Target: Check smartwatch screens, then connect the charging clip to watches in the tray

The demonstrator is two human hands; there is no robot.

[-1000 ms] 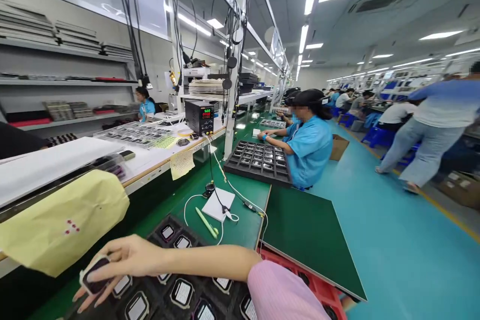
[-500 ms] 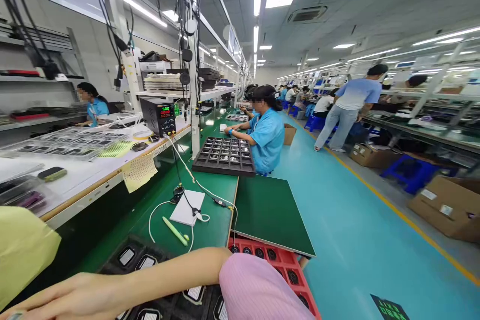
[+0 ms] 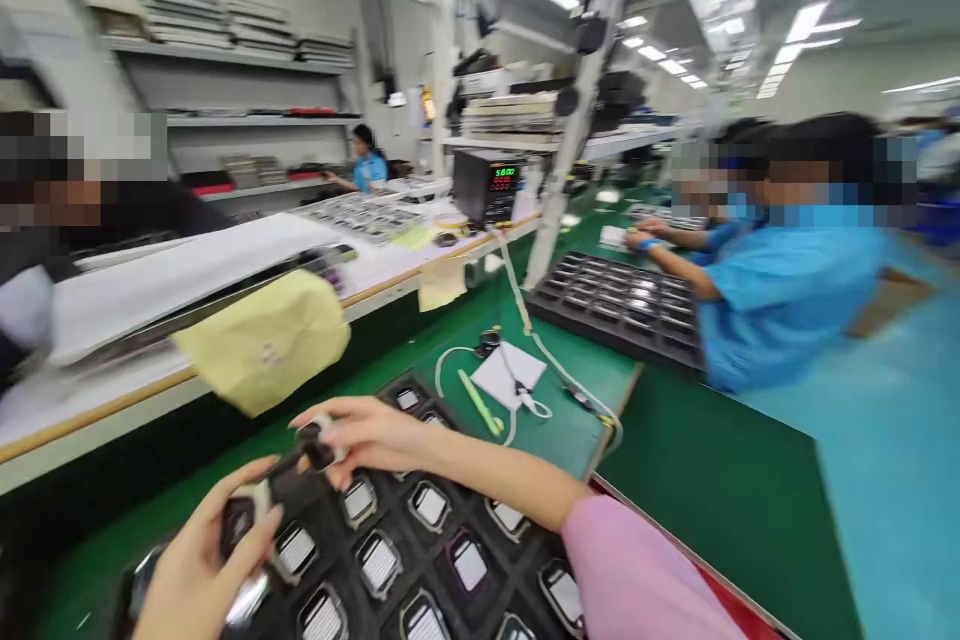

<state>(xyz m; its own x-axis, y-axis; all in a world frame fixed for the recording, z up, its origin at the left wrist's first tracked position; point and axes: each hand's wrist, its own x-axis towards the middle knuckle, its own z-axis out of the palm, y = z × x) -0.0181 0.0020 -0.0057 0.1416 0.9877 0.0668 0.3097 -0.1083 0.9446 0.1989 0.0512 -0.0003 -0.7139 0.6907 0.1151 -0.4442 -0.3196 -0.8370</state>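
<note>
Dark watch-like unit [image 3: 238, 524] with a pale edge is seen in the head view at the near left, grasped between the thumb and fingers of the left hand [image 3: 206, 545]. Just beyond it and to its right, the right hand [image 3: 364, 435] pinches a second unit [image 3: 322, 448] in its fingertips; blur hides whether the two units touch. Both are above the left part of a black tray [image 3: 420, 552], whose compartments hold similar units [image 3: 377, 562] with white faces up. Under the tray is a green table [image 3: 559, 452]. Farther along it lie a light green pen [image 3: 480, 403] and a white card [image 3: 510, 375], with cables near them. To the left, a yellow sheet [image 3: 262, 340] hangs over the edge of a white-topped table [image 3: 382, 272]. At the far right, a person in blue [image 3: 795, 300] sits beside another black tray [image 3: 611, 348].
</note>
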